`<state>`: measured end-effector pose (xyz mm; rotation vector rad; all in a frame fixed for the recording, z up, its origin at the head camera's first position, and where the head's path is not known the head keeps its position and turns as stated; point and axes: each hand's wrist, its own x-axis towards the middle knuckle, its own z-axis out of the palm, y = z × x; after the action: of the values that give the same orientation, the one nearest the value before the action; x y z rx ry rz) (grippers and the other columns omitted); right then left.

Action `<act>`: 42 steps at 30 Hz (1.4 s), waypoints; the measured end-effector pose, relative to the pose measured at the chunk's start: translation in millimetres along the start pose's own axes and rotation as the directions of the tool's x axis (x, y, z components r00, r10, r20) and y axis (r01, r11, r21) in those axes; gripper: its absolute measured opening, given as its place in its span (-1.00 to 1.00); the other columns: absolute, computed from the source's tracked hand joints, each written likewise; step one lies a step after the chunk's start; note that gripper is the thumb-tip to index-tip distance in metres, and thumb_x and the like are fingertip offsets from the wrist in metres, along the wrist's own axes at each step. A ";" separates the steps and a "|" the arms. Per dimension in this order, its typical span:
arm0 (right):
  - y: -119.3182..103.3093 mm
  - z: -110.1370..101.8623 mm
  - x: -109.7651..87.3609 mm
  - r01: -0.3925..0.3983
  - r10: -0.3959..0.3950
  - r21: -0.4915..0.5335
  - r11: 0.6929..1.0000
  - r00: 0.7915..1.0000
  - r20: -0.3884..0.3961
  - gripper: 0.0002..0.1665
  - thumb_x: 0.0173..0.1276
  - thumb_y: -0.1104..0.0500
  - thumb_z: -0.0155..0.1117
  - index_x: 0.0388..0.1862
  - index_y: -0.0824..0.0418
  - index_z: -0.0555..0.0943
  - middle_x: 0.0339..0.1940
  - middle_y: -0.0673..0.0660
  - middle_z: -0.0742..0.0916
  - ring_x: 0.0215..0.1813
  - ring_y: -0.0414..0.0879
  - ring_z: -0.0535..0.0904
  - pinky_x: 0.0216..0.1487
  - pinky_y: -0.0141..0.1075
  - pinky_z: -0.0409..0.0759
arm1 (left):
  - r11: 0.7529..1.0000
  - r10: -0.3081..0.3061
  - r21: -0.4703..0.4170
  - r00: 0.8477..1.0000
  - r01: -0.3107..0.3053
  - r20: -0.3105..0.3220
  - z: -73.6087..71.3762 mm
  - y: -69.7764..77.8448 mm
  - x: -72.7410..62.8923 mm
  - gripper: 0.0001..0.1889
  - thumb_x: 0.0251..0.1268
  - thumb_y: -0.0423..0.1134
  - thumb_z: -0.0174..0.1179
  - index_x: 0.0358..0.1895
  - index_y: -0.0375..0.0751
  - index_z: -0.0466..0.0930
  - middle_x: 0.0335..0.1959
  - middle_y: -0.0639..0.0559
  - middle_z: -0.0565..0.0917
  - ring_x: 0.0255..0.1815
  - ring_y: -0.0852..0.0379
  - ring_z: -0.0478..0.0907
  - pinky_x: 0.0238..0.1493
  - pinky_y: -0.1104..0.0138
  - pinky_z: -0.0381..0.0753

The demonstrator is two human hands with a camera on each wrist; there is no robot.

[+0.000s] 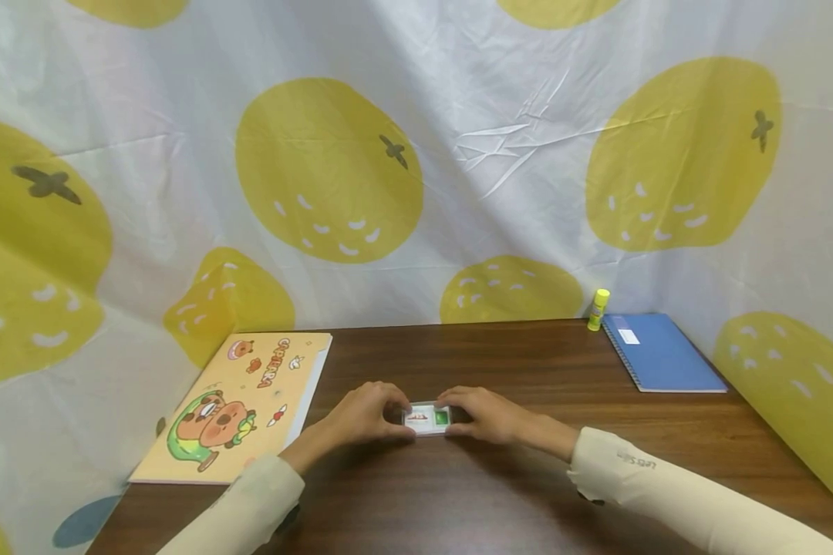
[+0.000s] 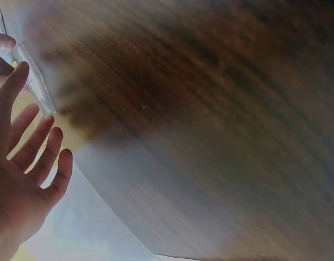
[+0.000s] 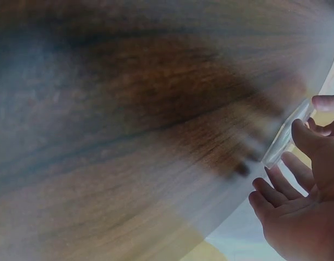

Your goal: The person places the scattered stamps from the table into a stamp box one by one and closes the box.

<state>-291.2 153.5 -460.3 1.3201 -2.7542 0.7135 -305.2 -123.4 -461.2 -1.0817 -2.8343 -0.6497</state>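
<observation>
A small flat clear plastic case (image 1: 426, 418), with a white and green printed face and a little reddish picture, is held level at the middle of the table. My left hand (image 1: 368, 414) pinches its left end between thumb and fingers. On the opposite end, the thumb and fingers of my right hand (image 1: 489, 416) grip it the same way. Both wrist views show the case edge-on, as a thin transparent slab (image 2: 36, 81) close over the table, with the outer fingers of each hand spread below it.
An orange capybara-printed folder (image 1: 250, 401) lies at the left. Far right are a blue spiral notebook (image 1: 666, 351) and, beside its corner, an upright yellow glue stick (image 1: 598, 311). White cloth (image 1: 472, 177) with yellow fruit prints walls in the brown wooden table (image 1: 416, 501).
</observation>
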 end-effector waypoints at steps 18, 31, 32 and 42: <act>-0.1 0.4 0.5 -0.008 0.008 -0.019 1.000 1.000 0.003 -0.50 0.42 0.15 0.45 0.27 0.29 0.62 0.27 0.22 0.67 0.30 0.11 0.61 0.29 -0.01 0.55 | 1.000 -0.010 -0.002 1.000 0.010 0.000 2.7 -1.5 0.2 -0.56 0.07 0.17 0.56 -0.08 0.01 0.77 -0.13 0.19 0.75 -0.12 0.23 0.64 -0.07 0.22 0.64; 1.0 5.4 0.7 -0.032 0.031 -0.026 0.999 0.999 -0.015 -0.51 0.35 0.14 0.52 0.21 0.25 0.65 0.22 0.20 0.70 0.25 0.07 0.64 0.25 -0.02 0.58 | 1.000 -0.005 0.007 1.000 0.005 -0.001 3.3 1.4 0.4 -0.57 0.05 0.14 0.58 -0.10 -0.01 0.77 -0.14 0.18 0.73 -0.12 0.21 0.63 -0.07 0.22 0.63; 0.5 6.0 0.5 -0.035 0.034 -0.027 0.999 0.999 -0.015 -0.52 0.35 0.15 0.52 0.20 0.25 0.65 0.22 0.21 0.71 0.24 0.07 0.64 0.25 -0.02 0.58 | 1.000 -0.003 0.010 1.000 0.003 -0.001 3.8 1.7 0.2 -0.57 0.05 0.14 0.58 -0.10 -0.01 0.76 -0.14 0.18 0.73 -0.13 0.21 0.62 -0.07 0.22 0.63; -4.2 4.3 -0.2 -0.025 0.024 -0.031 0.999 0.999 -0.028 -0.53 0.32 0.22 0.53 0.16 0.31 0.65 0.18 0.28 0.72 0.19 0.13 0.67 0.18 -0.01 0.62 | 0.999 -0.012 -0.053 1.000 0.012 0.002 4.0 1.3 2.6 -0.58 0.01 0.06 0.63 -0.14 -0.06 0.74 -0.18 0.16 0.74 -0.17 0.21 0.65 -0.07 0.25 0.64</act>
<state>-287.2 149.6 -462.6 1.2627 -2.7533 0.6814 -305.9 -119.3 -463.9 -1.0736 -2.8428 -0.7285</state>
